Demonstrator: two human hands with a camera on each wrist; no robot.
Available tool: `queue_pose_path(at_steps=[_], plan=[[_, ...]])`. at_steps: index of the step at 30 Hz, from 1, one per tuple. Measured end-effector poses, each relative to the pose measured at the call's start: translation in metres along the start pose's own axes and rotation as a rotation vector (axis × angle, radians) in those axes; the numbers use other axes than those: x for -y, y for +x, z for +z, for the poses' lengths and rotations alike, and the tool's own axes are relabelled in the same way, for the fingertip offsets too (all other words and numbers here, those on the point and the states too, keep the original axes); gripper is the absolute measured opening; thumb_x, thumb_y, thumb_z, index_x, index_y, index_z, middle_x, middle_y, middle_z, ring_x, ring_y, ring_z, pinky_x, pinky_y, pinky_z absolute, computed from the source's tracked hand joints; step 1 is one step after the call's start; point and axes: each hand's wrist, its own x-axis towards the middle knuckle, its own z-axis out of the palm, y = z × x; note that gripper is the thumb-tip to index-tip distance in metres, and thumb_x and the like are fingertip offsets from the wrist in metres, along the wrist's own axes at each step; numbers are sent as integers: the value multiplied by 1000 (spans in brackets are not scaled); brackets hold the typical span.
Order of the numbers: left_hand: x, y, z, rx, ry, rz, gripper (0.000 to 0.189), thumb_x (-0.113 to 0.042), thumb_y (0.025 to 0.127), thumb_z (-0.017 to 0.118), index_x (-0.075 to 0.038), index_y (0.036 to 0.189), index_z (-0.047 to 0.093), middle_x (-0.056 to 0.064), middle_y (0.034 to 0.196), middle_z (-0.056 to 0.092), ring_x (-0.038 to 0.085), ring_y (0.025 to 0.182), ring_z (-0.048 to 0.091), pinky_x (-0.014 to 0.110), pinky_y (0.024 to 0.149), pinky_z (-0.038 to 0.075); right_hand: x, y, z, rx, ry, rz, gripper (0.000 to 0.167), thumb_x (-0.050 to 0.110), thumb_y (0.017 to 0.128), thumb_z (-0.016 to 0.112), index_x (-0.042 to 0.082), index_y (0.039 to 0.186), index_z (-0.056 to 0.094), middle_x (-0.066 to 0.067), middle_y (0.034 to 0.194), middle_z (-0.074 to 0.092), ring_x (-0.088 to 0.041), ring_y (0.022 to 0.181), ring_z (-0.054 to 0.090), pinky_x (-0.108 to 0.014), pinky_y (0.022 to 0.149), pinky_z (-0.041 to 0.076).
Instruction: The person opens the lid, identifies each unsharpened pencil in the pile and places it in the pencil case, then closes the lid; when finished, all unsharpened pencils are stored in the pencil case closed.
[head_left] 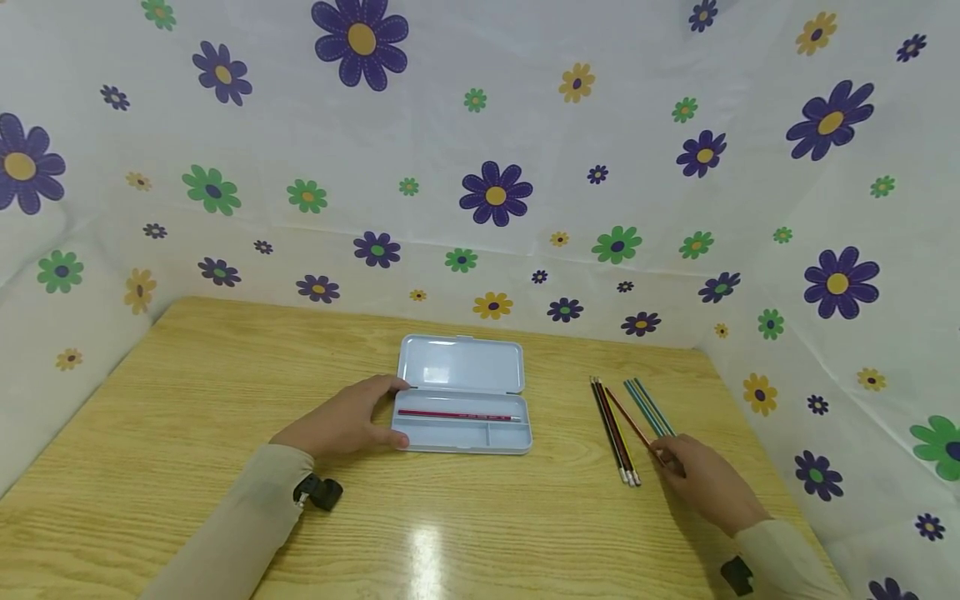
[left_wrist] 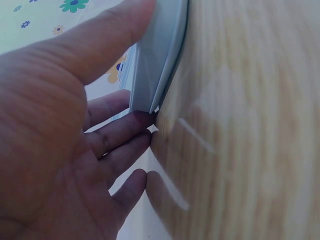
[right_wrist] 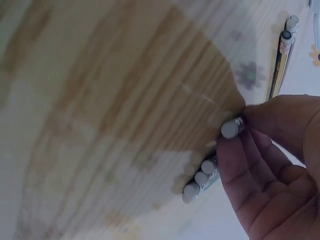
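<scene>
A light blue pencil case lies with its lid swung back. Inside, a red pencil lies in the long rear compartment. My left hand holds the case's left end, thumb at the front corner and fingers toward the hinge; the left wrist view shows the thumb along its wall. Over at the right, my right hand pinches a reddish-brown pencil near its eraser end, between thumb and fingers. Blue pencils lie just beyond this hand, their near ends hidden by it in the head view.
A bunch of dark and yellow pencils lies left of the held pencil, white erasers toward me. The wooden table meets flower-print cloth at the back and sides.
</scene>
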Motion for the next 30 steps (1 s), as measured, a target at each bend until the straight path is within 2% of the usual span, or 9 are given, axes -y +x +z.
queue_pose_path(at_steps=[6, 14, 20, 25, 30], plan=[[1, 1, 0, 2, 15, 8, 89, -47, 80, 88, -11, 151, 48, 10, 158, 45, 33, 149, 38, 55, 123, 30, 2, -1, 2, 0, 2, 58, 16, 2, 93, 72, 0, 108, 73, -3, 93, 66, -16, 83, 63, -40, 74, 60], [5, 2, 2, -3, 9, 17, 89, -50, 80, 88, -12, 151, 48, 8, 157, 47, 32, 148, 39, 54, 123, 30, 5, 1, 3, -3, 16, 104, 10, 2, 92, 69, 1, 102, 71, -6, 93, 65, -19, 83, 62, -41, 73, 57], [4, 2, 2, -1, 9, 20, 89, -49, 80, 88, -12, 151, 48, 8, 158, 46, 31, 148, 39, 54, 123, 31, 4, 0, 0, -10, 15, 149, 16, 4, 91, 70, 1, 106, 69, -9, 99, 68, -23, 88, 66, -48, 77, 59], [3, 2, 1, 1, 14, 23, 90, -49, 80, 87, -11, 152, 48, 9, 158, 46, 32, 149, 39, 54, 123, 31, 3, -2, -5, -68, -27, 123, 27, 7, 92, 71, 1, 119, 65, -4, 92, 66, -18, 80, 63, -43, 67, 56], [7, 4, 2, 3, 19, 16, 91, -51, 79, 87, -13, 152, 48, 8, 159, 45, 32, 149, 38, 54, 123, 30, 7, -2, -9, -133, -57, 59, 34, 2, 92, 69, 3, 125, 64, -3, 92, 64, -13, 74, 58, -31, 57, 50]])
